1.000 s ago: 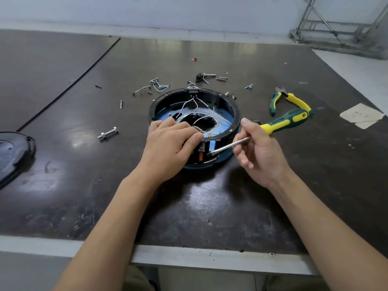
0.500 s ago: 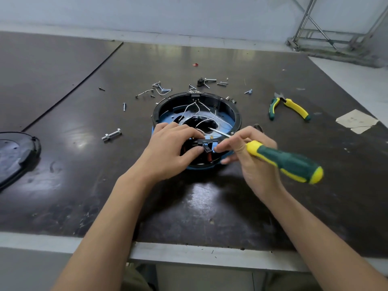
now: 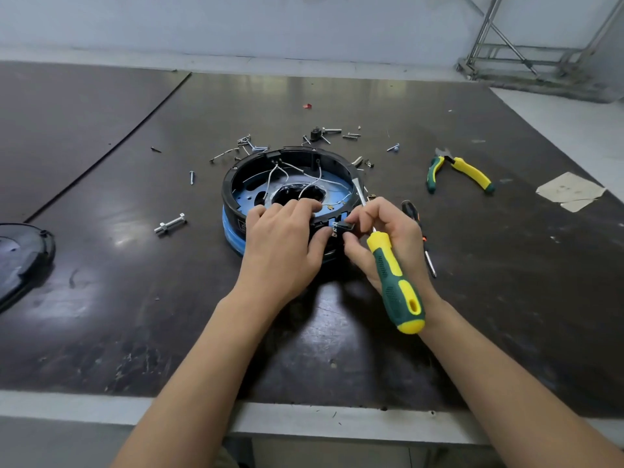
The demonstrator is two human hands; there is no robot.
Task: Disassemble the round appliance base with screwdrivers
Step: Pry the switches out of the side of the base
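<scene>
The round appliance base point(image 3: 256, 170), a black ring over a blue plate with white wires inside, lies on the dark table point(image 3: 337, 349). My left hand point(image 3: 283, 244) grips its near rim, fingers curled over the edge and thumb on the outside. My right hand point(image 3: 388, 241) holds the green and yellow screwdriver point(image 3: 398, 285), handle pointing toward me and shaft pointing away along the rim. The thumb and forefinger of that hand also pinch a small black switch part point(image 3: 342, 228) at the rim.
Loose screws and metal clips point(image 3: 250, 146) lie behind the base, a bolt point(image 3: 170, 224) to its left. Yellow and green pliers point(image 3: 459, 172) lie at the right, a second small screwdriver point(image 3: 422, 241) beside my right hand, a black cover point(image 3: 20, 255) at the left edge, paper scraps point(image 3: 570, 190) far right.
The screwdriver has swung round in my right hand, from tip at the near rim to handle toward me. My right fingers have moved onto the small switch part. My left hand stays on the rim.
</scene>
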